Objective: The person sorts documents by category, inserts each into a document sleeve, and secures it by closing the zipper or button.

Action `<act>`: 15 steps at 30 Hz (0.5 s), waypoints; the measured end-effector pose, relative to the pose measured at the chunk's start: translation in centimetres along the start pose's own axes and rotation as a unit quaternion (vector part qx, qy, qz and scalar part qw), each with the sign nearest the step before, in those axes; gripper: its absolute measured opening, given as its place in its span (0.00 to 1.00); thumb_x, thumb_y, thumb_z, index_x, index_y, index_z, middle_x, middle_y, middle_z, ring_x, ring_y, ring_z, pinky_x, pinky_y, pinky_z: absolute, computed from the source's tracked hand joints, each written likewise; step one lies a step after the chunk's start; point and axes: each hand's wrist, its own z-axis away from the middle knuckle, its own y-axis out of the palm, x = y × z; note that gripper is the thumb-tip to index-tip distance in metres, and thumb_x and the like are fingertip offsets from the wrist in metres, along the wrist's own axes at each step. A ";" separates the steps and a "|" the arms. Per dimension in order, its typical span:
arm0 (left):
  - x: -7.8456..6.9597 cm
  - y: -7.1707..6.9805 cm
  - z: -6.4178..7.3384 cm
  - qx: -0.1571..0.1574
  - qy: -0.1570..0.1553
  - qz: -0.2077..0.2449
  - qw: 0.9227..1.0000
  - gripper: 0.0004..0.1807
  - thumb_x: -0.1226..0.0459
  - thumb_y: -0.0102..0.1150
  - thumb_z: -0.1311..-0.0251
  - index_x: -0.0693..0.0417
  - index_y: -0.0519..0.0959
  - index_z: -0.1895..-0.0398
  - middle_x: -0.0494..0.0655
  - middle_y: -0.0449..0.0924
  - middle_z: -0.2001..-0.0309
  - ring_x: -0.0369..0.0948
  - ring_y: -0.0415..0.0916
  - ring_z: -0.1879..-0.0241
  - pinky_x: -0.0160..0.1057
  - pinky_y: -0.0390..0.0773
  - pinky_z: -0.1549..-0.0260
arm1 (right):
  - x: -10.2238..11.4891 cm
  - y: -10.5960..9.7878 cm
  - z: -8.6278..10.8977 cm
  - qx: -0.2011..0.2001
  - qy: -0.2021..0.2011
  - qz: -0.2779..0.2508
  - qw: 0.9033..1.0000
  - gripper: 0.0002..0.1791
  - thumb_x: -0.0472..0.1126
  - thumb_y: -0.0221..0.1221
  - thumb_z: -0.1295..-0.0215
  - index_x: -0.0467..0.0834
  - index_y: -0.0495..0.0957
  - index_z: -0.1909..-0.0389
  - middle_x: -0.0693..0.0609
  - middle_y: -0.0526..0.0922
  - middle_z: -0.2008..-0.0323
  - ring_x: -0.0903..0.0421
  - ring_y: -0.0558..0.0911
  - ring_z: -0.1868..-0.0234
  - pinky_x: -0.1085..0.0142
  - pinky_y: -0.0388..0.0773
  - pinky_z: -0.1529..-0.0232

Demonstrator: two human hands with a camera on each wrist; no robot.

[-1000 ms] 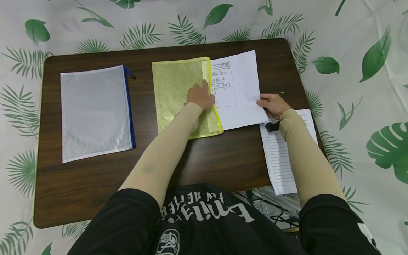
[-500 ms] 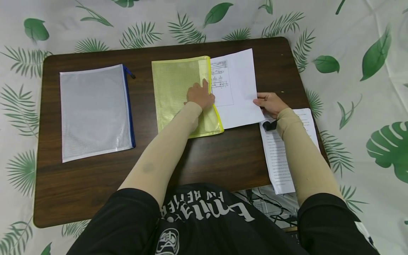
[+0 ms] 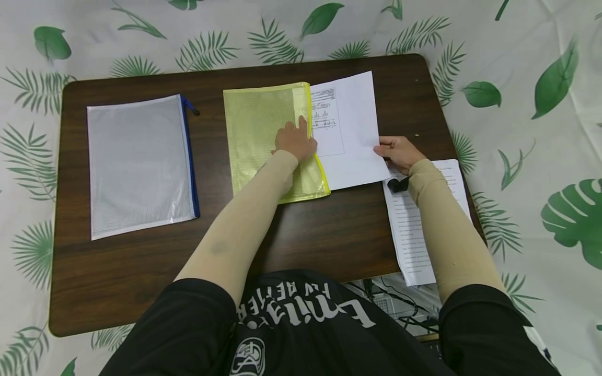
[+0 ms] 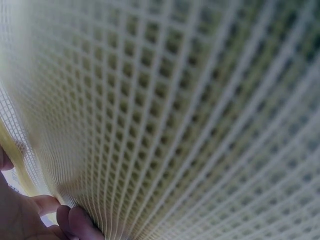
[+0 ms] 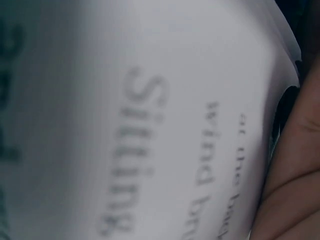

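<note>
Tabletop flanks paper whose edge right hand pinches.

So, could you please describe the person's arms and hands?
The left hand and right hand are bare. Beige sleeves reach the wrists, the left with a grey smudge. Above are black short sleeves, the right with a white patch. Something black sits at the right wrist.

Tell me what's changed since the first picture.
The sheet slid slightly left, further into the yellow pouch, and the right grip moved left with it. Nothing was newly grasped or released. The left grip, yellow pouch, grey pouch and printed papers stayed put.
</note>
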 end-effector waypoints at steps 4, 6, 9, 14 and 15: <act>0.0 0.2 -0.1 -0.002 0.000 -0.002 1.000 0.42 0.45 0.30 0.25 0.57 0.34 0.17 0.64 0.63 0.30 0.53 0.69 0.41 0.46 0.75 0.50 | 0.1 0.0 0.0 0.000 0.005 0.003 1.000 0.32 0.38 0.57 0.26 0.35 0.61 0.24 0.61 0.85 0.60 0.62 0.79 0.64 0.69 0.78 0.66; 0.0 0.2 -0.1 -0.004 0.002 -0.006 1.000 0.42 0.45 0.30 0.25 0.57 0.35 0.17 0.64 0.63 0.31 0.53 0.69 0.41 0.46 0.75 0.51 | 0.1 0.0 0.0 -0.001 0.007 0.004 1.000 0.33 0.38 0.58 0.26 0.36 0.61 0.24 0.60 0.84 0.59 0.62 0.80 0.63 0.69 0.78 0.66; 0.0 0.3 -0.4 -0.002 0.003 -0.018 1.000 0.42 0.45 0.29 0.25 0.57 0.34 0.18 0.64 0.64 0.31 0.52 0.70 0.43 0.45 0.76 0.53 | 0.1 0.0 0.0 -0.004 0.011 0.002 1.000 0.32 0.38 0.58 0.26 0.36 0.62 0.24 0.59 0.84 0.57 0.61 0.80 0.62 0.69 0.79 0.65; 0.1 0.5 -0.7 -0.001 0.001 -0.026 1.000 0.42 0.45 0.29 0.25 0.57 0.34 0.18 0.63 0.65 0.33 0.51 0.71 0.46 0.44 0.75 0.54 | 0.1 0.2 -0.1 -0.005 0.010 -0.001 1.000 0.32 0.38 0.58 0.26 0.36 0.62 0.24 0.59 0.84 0.56 0.62 0.81 0.61 0.69 0.80 0.64; 0.1 0.5 -0.7 0.000 0.000 -0.026 1.000 0.42 0.45 0.29 0.25 0.57 0.34 0.18 0.63 0.65 0.33 0.51 0.70 0.46 0.44 0.75 0.53 | 0.1 0.2 -0.1 -0.007 0.009 0.001 1.000 0.32 0.38 0.58 0.26 0.36 0.62 0.24 0.58 0.84 0.55 0.63 0.81 0.61 0.69 0.80 0.64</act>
